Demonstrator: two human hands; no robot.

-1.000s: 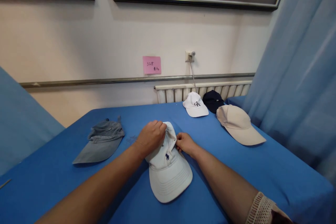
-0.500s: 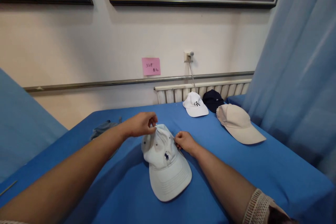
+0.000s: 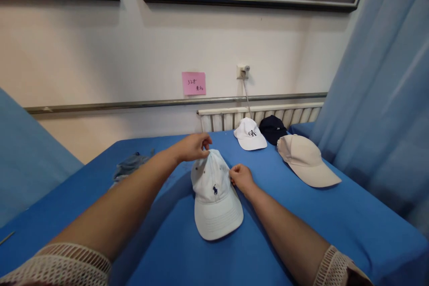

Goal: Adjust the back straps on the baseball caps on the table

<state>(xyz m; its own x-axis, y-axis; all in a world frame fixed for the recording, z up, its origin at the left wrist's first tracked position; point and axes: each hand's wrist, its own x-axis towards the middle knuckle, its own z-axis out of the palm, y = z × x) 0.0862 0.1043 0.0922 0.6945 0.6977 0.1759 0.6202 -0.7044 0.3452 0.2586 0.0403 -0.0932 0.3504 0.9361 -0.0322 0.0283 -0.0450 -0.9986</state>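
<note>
A pale baseball cap (image 3: pixel 210 178) with a small dark horse-rider emblem rests on the blue-covered table, its brim pointing towards me. My left hand (image 3: pixel 194 146) pinches the top of its crown, fingers closed on the cloth. At the cap's right side, my right hand (image 3: pixel 241 178) is closed against the lower crown edge, gripping it there; those fingertips are partly hidden by the cap and the hand itself.
Behind to the right lie a white cap (image 3: pixel 250 134), a navy cap (image 3: pixel 273 129) and a beige cap (image 3: pixel 303 158). Folded denim items (image 3: pixel 129 165) lie left, partly behind my forearm. A blue curtain (image 3: pixel 372 98) hangs at right; a radiator (image 3: pixel 214 121) lines the wall.
Both hands and the pale cap have shifted slightly away from me and to the right. The crown stands straighter and the brim has turned more squarely towards me.
</note>
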